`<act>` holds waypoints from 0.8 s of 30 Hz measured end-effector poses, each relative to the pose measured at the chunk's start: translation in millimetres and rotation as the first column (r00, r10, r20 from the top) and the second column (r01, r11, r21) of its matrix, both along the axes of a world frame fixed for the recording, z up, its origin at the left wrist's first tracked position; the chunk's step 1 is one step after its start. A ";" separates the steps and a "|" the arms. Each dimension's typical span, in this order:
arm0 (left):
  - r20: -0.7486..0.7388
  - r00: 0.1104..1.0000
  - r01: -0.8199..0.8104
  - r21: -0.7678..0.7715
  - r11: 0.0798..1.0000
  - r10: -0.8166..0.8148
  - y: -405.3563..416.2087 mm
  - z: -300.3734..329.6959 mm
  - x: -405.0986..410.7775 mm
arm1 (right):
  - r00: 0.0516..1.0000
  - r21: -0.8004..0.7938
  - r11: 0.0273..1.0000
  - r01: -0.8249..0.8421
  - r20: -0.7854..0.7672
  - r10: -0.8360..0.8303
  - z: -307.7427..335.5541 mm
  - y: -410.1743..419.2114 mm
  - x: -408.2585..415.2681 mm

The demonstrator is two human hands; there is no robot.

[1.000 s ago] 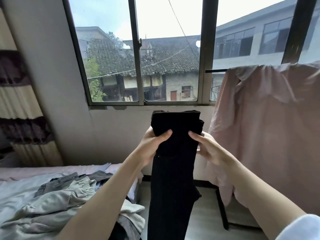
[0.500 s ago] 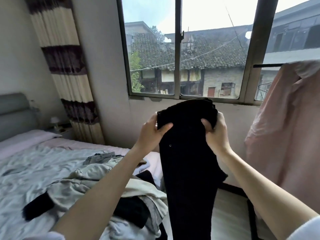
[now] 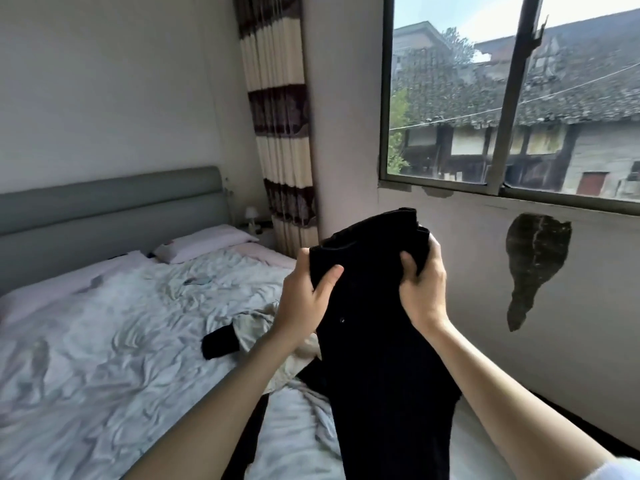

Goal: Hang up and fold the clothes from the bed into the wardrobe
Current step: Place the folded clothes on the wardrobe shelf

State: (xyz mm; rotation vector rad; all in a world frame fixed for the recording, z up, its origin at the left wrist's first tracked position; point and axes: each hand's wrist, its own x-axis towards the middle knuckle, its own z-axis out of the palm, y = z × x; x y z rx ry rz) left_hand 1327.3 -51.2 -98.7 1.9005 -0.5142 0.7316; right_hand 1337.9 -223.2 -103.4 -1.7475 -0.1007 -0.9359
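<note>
Head view: bedroom, bed [image 3: 104,358] with rumpled pale sheet, grey headboard [image 3: 110,199], striped curtain [image 3: 280,133], window [image 3: 502,116] at right. Black trousers [image 3: 381,358] held up at the waistband above the bed's near corner, legs hanging down. Left hand [image 3: 304,306] grips the waistband's left edge; right hand [image 3: 422,292] grips its right edge. Pile of clothes [image 3: 256,327] lies on the sheet behind the left forearm.

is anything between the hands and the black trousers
No. The left hand and right hand both grip the black trousers directly at the waistband, held up over the bed.
</note>
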 end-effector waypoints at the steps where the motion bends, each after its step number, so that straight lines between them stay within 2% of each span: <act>1: 0.017 1.000 -0.022 -0.016 1.000 0.022 12.2 0.8 2.8 | 0.999 -0.005 1.000 -0.030 -0.012 0.030 0.3 13.0 7.5; 7: 0.123 0.970 -0.201 -0.083 0.976 0.210 110.3 6.3 44.6 | 0.973 -0.018 0.973 -0.231 -0.014 0.231 3.6 111.5 75.3; 11: 0.061 0.937 -0.332 -0.140 0.933 0.343 196.2 7.2 108.0 | 0.952 -0.107 0.946 -0.307 -0.041 0.304 12.5 200.8 154.6; 14: -0.074 0.886 -0.464 -0.173 0.869 0.458 275.4 -5.5 186.4 | 0.945 -0.194 0.928 -0.318 -0.146 0.293 6.1 285.3 240.4; 16: -0.207 0.820 -0.560 -0.104 0.822 0.533 313.3 -17.4 229.9 | 0.935 -0.304 0.894 -0.330 -0.239 0.263 -4.1 323.9 288.5; 19: -0.473 0.639 -0.656 0.077 0.751 0.606 377.8 -60.3 303.0 | 0.907 -0.543 0.767 -0.341 -0.403 0.118 -44.6 383.6 368.0; 22: -0.599 0.479 -0.658 0.240 0.714 0.642 414.3 -130.0 335.1 | 0.818 -0.600 0.659 -0.453 -0.573 0.041 -119.9 409.7 398.1; 24: -0.667 0.441 -0.616 0.261 0.743 0.600 419.3 -182.7 332.1 | 0.717 -0.555 0.627 -0.547 -0.697 0.008 -179.0 404.9 393.3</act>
